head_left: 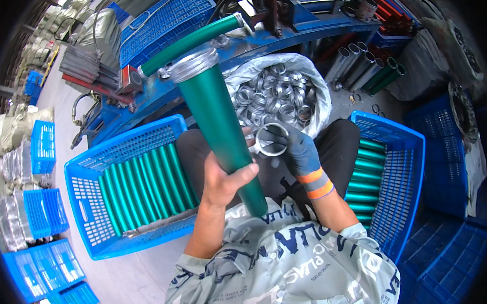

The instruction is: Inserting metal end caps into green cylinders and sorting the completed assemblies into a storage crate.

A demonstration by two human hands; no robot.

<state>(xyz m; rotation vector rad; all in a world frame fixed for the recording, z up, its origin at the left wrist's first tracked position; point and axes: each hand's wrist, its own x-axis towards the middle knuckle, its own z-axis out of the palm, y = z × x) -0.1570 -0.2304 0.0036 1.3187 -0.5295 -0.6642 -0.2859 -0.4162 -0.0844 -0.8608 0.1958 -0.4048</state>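
In the head view, the bare left hand (221, 180) grips one green tube (217, 115), tilted above the lap, with stacked rings (195, 65) at its top, too tight to count. The gloved right hand (303, 155) holds one ring (258, 142) beside it. Two blue crates (149, 242) flank the legs; one sack (323, 90) of uncountable rings lies beyond.

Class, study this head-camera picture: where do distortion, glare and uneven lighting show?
Head view: the blue workbench bows in an arc, and the picture's corners go black; head view: pale streaks run along the green tubes in the left crate, and the metal rings glint; head view: the blue crates at lower right look dim beside the bright left side.
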